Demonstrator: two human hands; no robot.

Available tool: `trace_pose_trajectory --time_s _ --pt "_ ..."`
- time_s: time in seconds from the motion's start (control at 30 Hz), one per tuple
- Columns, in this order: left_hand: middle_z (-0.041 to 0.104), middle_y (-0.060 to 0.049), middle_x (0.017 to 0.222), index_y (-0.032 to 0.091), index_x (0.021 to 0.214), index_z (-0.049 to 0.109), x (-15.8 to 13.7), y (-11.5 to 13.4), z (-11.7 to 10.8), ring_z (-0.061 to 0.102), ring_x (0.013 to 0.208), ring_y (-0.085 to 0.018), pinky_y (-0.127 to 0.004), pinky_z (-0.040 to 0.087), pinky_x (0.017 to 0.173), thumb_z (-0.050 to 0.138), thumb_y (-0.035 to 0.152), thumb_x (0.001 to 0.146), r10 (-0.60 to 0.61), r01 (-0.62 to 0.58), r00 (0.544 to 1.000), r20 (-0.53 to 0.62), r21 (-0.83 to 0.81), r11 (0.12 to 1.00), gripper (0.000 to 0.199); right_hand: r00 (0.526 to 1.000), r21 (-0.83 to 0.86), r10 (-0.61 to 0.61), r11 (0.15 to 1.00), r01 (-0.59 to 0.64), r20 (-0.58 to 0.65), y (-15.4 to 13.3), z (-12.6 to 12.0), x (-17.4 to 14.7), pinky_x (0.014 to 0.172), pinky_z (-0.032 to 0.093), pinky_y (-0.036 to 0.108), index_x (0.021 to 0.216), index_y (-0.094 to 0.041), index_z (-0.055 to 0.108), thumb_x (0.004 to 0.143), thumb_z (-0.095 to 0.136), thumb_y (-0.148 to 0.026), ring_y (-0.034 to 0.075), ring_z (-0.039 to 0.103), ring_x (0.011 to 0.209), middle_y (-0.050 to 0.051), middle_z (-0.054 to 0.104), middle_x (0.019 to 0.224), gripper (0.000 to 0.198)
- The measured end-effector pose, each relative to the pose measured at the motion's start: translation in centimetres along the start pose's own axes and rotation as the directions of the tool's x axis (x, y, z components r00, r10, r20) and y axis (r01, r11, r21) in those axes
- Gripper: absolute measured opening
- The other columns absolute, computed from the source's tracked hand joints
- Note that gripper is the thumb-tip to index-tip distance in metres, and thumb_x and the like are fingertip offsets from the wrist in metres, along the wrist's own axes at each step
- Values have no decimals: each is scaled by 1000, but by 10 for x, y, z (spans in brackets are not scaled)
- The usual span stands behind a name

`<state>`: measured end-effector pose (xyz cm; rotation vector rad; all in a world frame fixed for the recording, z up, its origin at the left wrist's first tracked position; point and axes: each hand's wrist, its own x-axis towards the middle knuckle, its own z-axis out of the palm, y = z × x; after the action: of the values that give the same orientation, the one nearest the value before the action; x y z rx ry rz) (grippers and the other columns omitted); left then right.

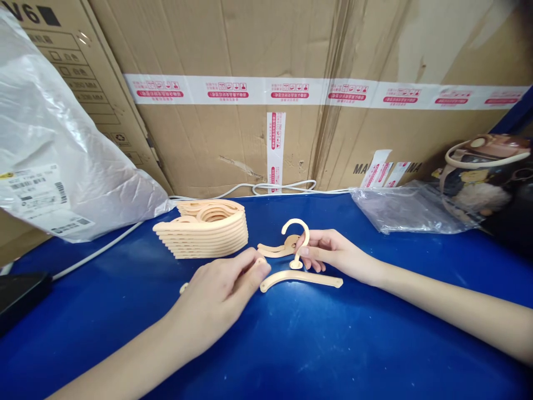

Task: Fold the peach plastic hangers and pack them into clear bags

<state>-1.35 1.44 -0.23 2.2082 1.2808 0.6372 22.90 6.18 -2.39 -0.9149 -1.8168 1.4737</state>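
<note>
My right hand (327, 249) is closed on a cream plastic hanger hook (303, 236), held upright with its small round base just above the table. My left hand (222, 291) pinches a cream hanger arm (261, 261); one tip shows at the fingertips, another cream end pokes out behind the hand, and the middle is hidden. A loose curved hanger arm (302, 276) lies on the blue table below the hook. Behind my right fingers sits another cream hanger piece (277, 251), partly covered. A neat stack of folded cream hangers (204, 233) stands behind my left hand.
A white plastic bag (83, 150) leans at the left, above a dark device (25, 300). White cable (287, 188) runs along the cardboard box (233, 139) at the back. Clear plastic bag (410, 208) and a dark printed bag with a handle (483, 178) are at the right.
</note>
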Motion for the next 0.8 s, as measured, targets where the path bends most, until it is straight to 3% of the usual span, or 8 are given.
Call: trace_pose_trajectory --time_s 0.1,0.2,0.33,0.5,0.63,0.8 --pt "63 2 79 23 86 59 0 -5 4 59 71 -16 -27 41 61 47 37 93 94 -91 996 -2 202 975 20 1000 16 -3 1000 3 -2 0 0 0 49 39 20 83 -15 63 86 61 -36 7 51 54 -1 61 70 22" --pt "63 0 90 24 90 60 3 -9 7 59 86 -18 -28 43 71 40 33 98 188 -191 982 35 217 957 24 1000 0 -6 1000 6 0 1 -1 0 50 40 19 84 -15 64 85 63 -33 7 55 58 1 65 78 18" --pt "62 -1 100 23 99 59 5 -11 9 56 95 -19 -31 44 79 33 36 101 216 -225 974 65 229 947 29 1000 -25 -7 1000 7 0 0 0 -2 48 41 19 84 -16 64 86 62 -33 7 56 58 1 67 79 18" --pt "62 -1 85 22 98 56 3 -10 11 58 80 -20 -30 42 66 27 41 101 200 -221 975 96 305 927 35 1000 47 18 999 -19 15 -5 3 -2 48 43 18 84 -17 58 83 66 -31 7 58 54 0 69 77 16" --pt "60 -1 81 22 96 48 0 -10 12 58 69 -19 -28 38 57 31 38 99 147 -152 988 39 298 942 24 998 138 54 989 -51 -18 -3 2 -2 46 45 17 82 -16 59 78 71 -30 7 57 52 0 68 73 19" --pt "56 -2 82 21 95 45 -1 -9 11 55 73 -19 -29 39 59 30 29 97 230 -231 973 33 240 943 17 995 300 98 949 -95 5 -4 2 -4 43 48 16 89 -16 62 76 75 -26 7 57 53 -2 64 70 21"
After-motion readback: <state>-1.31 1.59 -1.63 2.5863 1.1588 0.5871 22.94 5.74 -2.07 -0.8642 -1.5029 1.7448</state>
